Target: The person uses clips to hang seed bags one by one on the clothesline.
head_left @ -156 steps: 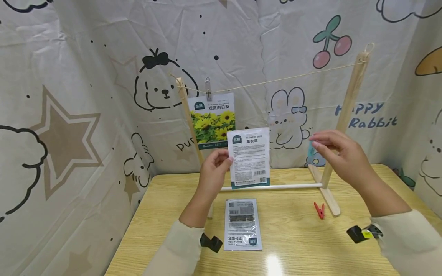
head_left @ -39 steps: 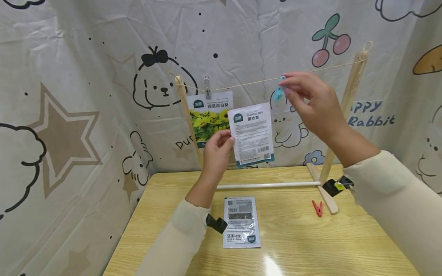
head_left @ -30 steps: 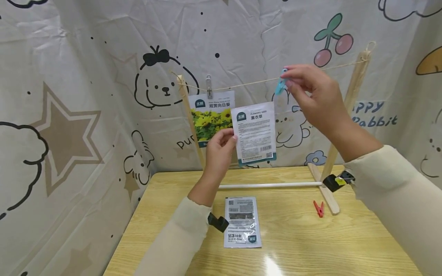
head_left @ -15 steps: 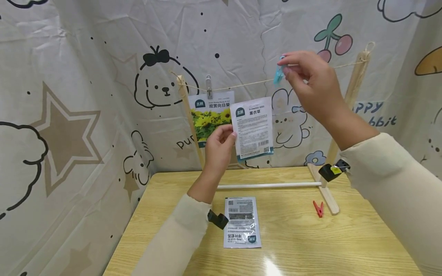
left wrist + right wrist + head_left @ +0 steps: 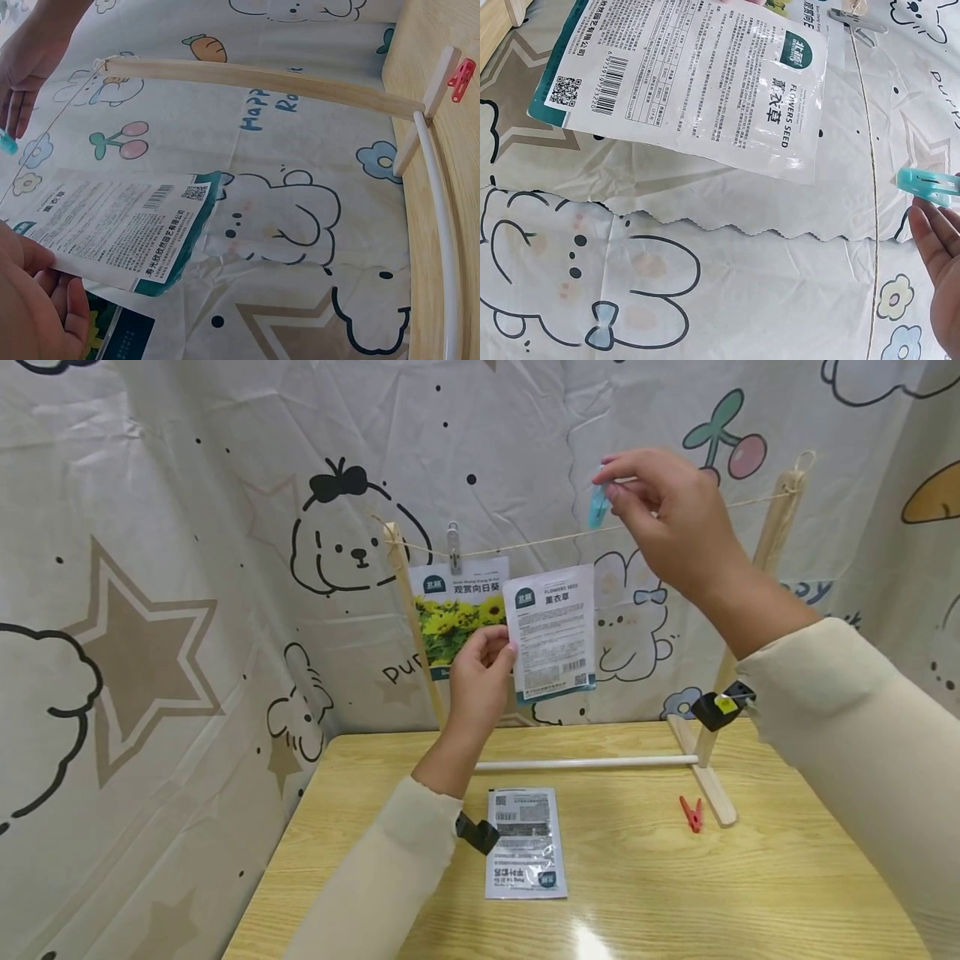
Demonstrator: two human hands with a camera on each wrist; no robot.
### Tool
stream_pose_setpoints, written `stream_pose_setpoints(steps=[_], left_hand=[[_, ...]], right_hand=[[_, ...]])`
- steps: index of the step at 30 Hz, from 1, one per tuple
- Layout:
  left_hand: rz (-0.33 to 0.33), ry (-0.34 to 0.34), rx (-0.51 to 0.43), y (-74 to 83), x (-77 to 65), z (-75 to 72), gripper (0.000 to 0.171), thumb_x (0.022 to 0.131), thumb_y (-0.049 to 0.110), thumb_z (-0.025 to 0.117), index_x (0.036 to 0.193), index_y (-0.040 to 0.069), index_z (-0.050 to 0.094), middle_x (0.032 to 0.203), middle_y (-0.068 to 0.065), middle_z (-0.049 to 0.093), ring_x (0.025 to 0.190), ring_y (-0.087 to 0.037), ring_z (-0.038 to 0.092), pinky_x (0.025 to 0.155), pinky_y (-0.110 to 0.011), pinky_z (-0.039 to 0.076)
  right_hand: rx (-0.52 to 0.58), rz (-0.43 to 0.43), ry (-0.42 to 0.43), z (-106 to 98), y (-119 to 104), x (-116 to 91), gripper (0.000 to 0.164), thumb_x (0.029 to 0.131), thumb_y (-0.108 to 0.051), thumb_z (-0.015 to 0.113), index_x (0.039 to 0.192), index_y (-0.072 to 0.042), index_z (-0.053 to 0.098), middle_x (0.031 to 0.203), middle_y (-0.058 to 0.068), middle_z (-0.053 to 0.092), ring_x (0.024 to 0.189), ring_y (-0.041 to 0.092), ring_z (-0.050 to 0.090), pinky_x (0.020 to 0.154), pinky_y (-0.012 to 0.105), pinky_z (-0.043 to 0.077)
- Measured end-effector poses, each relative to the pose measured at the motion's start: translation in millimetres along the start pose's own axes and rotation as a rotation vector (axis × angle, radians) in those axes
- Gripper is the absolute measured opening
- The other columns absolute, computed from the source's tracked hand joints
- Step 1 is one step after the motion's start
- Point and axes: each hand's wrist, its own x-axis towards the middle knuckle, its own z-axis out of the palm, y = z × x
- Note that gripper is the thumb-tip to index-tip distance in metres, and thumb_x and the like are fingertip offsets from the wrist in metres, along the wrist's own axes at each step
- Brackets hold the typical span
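Observation:
My left hand (image 5: pixel 480 681) pinches the left edge of a white seed packet (image 5: pixel 553 631), its printed text side facing me. The packet hangs just below the string (image 5: pixel 540 541), top edge free of any clip. In my right hand (image 5: pixel 667 510) a light blue clothespin (image 5: pixel 597 507) is pinched, its jaws pointing down close over the string. The right wrist view shows the clothespin (image 5: pixel 926 184) to one side of the string (image 5: pixel 874 150). Left of my held packet, a sunflower seed packet (image 5: pixel 450 610) hangs from the string by a clear clothespin (image 5: pixel 453 547), partly hidden behind my left hand.
Two wooden posts, left (image 5: pixel 397 547) and right (image 5: pixel 780 527), carry the string; a white rod (image 5: pixel 592 763) joins them low down. On the table (image 5: pixel 637 893) lie another seed packet (image 5: pixel 527 843) and a red clothespin (image 5: pixel 692 814) near the right foot (image 5: pixel 712 785).
My right hand has brought the blue clothespin leftward from beside the right post and raised it above the string. My left hand has lifted the packet closer to the string.

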Motion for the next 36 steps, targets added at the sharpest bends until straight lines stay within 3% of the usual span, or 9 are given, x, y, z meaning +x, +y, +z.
stream_pose_setpoints(steps=[5,10,17,23,36], left_hand=[[0.004,0.002,0.007,1.2,1.8,1.2,0.018,0.101,0.014,0.061,0.118,0.010,0.066,0.107,-0.007,0.068,0.093,-0.015,0.063,0.080,-0.027,0.054],[0.011,0.008,0.012,3.8,3.1,2.9,0.018,0.102,0.013,0.060,0.118,0.009,0.065,0.108,-0.007,0.067,0.092,-0.015,0.062,0.079,-0.025,0.052],[0.026,0.007,0.000,6.8,5.0,3.6,0.020,0.102,0.012,0.059,0.121,0.006,0.063,0.111,-0.010,0.067,0.094,-0.016,0.061,0.082,-0.025,0.052],[0.019,0.019,-0.018,7.3,7.1,3.1,0.021,0.102,0.011,0.059,0.122,0.005,0.063,0.112,-0.011,0.067,0.094,-0.016,0.061,0.082,-0.025,0.051],[0.030,0.022,0.001,8.2,9.8,5.9,0.021,0.103,0.011,0.057,0.122,0.006,0.062,0.112,-0.011,0.067,0.095,-0.018,0.061,0.080,-0.026,0.050]], right_hand=[[0.020,0.023,-0.011,2,-1,3,0.029,0.107,-0.025,0.049,0.127,-0.015,0.067,0.133,-0.001,0.063,0.101,0.005,0.060,0.075,0.013,0.041],[0.039,0.040,-0.022,5,-1,6,0.027,0.107,-0.024,0.050,0.126,-0.017,0.068,0.131,-0.001,0.066,0.090,-0.001,0.053,0.069,0.017,0.037],[0.016,0.031,-0.054,9,-6,9,0.027,0.107,-0.022,0.049,0.125,-0.014,0.067,0.124,0.003,0.067,0.100,0.010,0.057,0.081,0.015,0.041],[0.024,0.020,-0.075,11,-10,13,0.028,0.107,-0.023,0.048,0.126,-0.013,0.066,0.127,0.004,0.065,0.112,0.015,0.062,0.095,0.023,0.049],[0.071,0.056,-0.101,20,-10,18,0.029,0.107,-0.024,0.049,0.127,-0.012,0.065,0.128,0.002,0.062,0.106,0.011,0.059,0.093,0.021,0.048]])
